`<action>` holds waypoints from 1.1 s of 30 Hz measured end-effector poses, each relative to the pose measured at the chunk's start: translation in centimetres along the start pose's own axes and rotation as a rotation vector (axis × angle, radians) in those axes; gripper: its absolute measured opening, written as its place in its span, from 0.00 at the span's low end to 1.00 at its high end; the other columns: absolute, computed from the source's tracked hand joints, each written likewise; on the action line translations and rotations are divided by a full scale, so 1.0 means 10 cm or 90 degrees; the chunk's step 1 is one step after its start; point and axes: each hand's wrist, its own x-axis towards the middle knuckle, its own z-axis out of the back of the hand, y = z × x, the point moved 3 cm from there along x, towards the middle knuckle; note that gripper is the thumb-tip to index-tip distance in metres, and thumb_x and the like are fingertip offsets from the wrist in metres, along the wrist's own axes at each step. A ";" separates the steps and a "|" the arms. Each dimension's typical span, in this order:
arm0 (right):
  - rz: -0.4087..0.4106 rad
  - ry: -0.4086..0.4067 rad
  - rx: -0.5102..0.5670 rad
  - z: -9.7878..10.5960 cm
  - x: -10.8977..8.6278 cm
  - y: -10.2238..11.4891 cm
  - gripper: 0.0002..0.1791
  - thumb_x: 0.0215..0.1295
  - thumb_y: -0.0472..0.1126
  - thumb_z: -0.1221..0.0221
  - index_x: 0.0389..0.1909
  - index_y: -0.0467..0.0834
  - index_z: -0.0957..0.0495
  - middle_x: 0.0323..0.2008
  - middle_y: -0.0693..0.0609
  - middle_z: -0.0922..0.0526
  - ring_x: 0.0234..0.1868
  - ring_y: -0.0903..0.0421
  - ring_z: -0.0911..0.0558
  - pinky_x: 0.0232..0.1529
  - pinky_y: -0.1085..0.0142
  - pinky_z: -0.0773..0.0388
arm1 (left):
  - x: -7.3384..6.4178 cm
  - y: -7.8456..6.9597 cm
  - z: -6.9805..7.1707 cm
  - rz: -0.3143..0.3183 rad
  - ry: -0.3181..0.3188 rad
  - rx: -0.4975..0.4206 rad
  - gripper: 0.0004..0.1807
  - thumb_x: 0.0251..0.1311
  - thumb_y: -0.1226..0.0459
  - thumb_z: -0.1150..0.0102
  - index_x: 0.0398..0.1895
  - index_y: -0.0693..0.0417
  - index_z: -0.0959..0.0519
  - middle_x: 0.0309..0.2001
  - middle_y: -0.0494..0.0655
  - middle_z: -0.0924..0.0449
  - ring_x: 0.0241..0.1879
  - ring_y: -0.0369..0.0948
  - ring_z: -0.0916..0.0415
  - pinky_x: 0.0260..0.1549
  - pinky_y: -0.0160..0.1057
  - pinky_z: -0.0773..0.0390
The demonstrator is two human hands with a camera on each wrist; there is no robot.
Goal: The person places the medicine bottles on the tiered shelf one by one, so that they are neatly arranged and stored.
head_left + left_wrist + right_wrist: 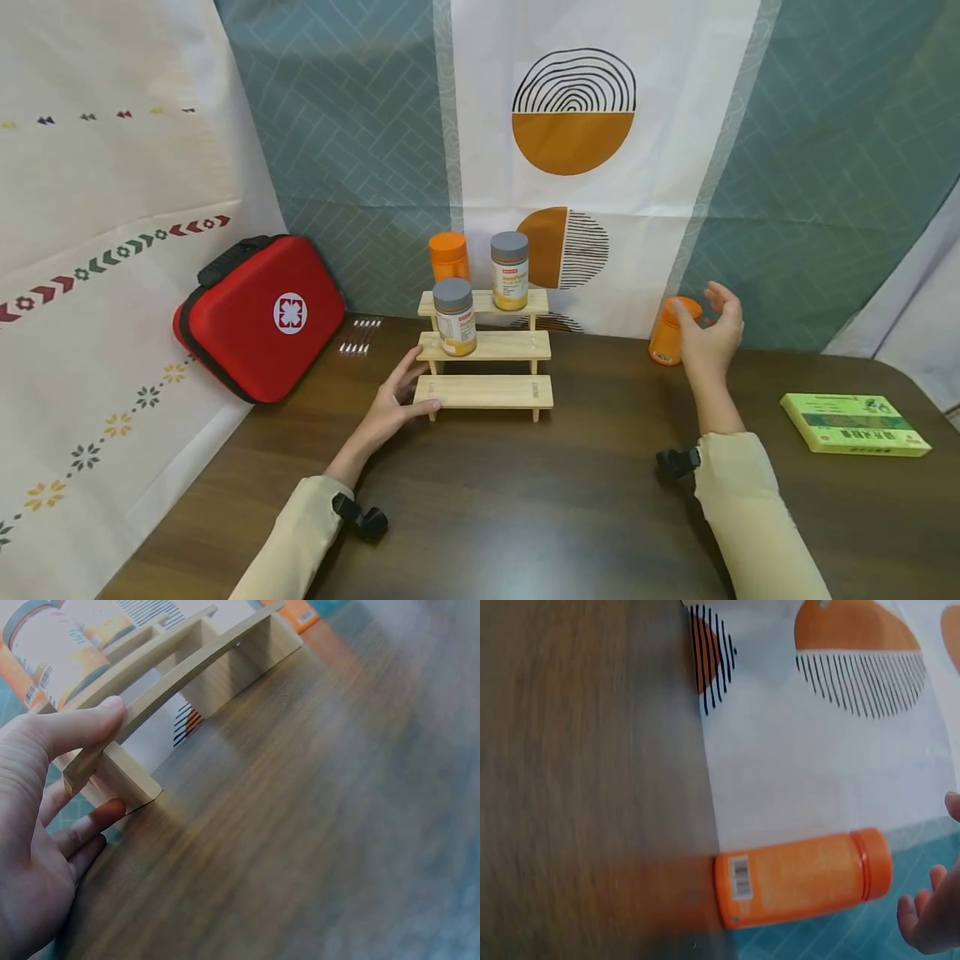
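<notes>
A three-step wooden display stand (487, 392) stands on the table. At its left end my left hand (387, 408) grips it; the left wrist view shows the thumb on the lowest step (172, 686) and fingers around the side. A grey-capped jar (456, 325) sits on the middle step, another grey-capped jar (510, 275) on the top step. An orange bottle (449, 254) shows behind them, its base hidden. Far to the right, my right hand (711, 342) is beside an upright orange bottle (664, 340), fingers spread and holding nothing. The right wrist view shows a gap between that hand and the bottle's cap (876, 864).
On the left a red first-aid case (262, 317) leans against the patterned cloth. Several cotton swabs (360, 336) lie beside it. A flat yellow-green box (855, 425) lies at the right. Hanging cloth (360, 150) backs the dark wooden table (525, 500).
</notes>
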 end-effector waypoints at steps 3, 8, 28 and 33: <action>-0.008 0.003 -0.026 0.01 0.02 -0.05 0.31 0.62 0.42 0.35 0.65 0.42 0.32 0.62 0.44 0.28 0.56 0.65 0.36 0.52 0.71 0.39 | -0.01 0.00 0.01 -0.006 0.002 -0.002 0.51 0.55 0.69 0.32 0.78 0.36 0.50 0.71 0.61 0.36 0.65 0.60 0.31 0.64 0.61 0.37; -0.029 0.076 -0.074 0.04 0.04 -0.16 0.35 0.63 0.45 0.36 0.70 0.45 0.36 0.68 0.41 0.35 0.70 0.46 0.39 0.67 0.55 0.41 | -0.01 0.00 -0.01 0.002 0.005 -0.008 0.52 0.55 0.69 0.32 0.78 0.36 0.51 0.71 0.60 0.36 0.66 0.60 0.32 0.64 0.61 0.37; -0.122 0.204 -0.079 -0.02 0.07 -0.33 0.36 0.68 0.44 0.42 0.75 0.47 0.43 0.76 0.44 0.44 0.77 0.46 0.45 0.73 0.50 0.43 | 0.01 0.00 0.00 -0.003 0.001 -0.009 0.51 0.56 0.70 0.33 0.78 0.35 0.51 0.73 0.61 0.39 0.67 0.61 0.35 0.65 0.64 0.39; -0.147 0.196 -0.067 -0.03 0.06 -0.35 0.35 0.69 0.42 0.43 0.74 0.48 0.42 0.76 0.45 0.43 0.76 0.45 0.44 0.72 0.49 0.41 | 0.00 0.00 0.00 0.001 0.008 -0.008 0.51 0.57 0.69 0.33 0.78 0.34 0.51 0.73 0.61 0.39 0.67 0.61 0.34 0.65 0.63 0.39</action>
